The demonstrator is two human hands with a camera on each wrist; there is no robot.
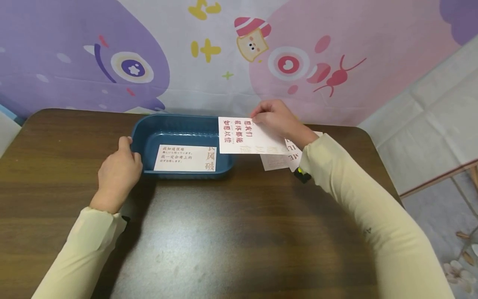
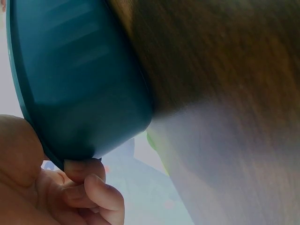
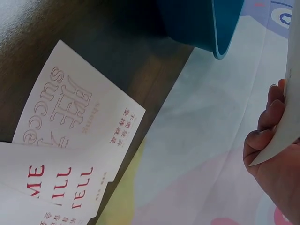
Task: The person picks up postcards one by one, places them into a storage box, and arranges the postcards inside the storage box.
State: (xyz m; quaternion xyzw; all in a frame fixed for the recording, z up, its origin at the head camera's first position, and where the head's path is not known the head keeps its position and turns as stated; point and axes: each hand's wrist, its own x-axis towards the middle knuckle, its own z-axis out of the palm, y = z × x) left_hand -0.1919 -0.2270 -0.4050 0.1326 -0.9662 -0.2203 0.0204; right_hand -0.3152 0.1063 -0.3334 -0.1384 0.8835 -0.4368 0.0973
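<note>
A dark blue rectangular tray (image 1: 175, 173) stands at the back of the wooden table. My left hand (image 1: 120, 172) grips its left rim, and in the left wrist view the fingers curl round the edge. Inside the tray lies a white printed card (image 1: 184, 158). My right hand (image 1: 278, 120) pinches another white card (image 1: 239, 139) with red characters by its upper edge, holding it over the tray's right end. Beneath the right forearm, several more printed cards (image 3: 77, 98) overlap on the table, partly hidden by the sleeve in the head view.
The dark wooden table (image 1: 209, 241) carries all these things. Behind it hangs a cloth (image 1: 209, 83) with purple and pink cartoon figures. A pale panel (image 1: 425, 124) stands beyond the table's right edge.
</note>
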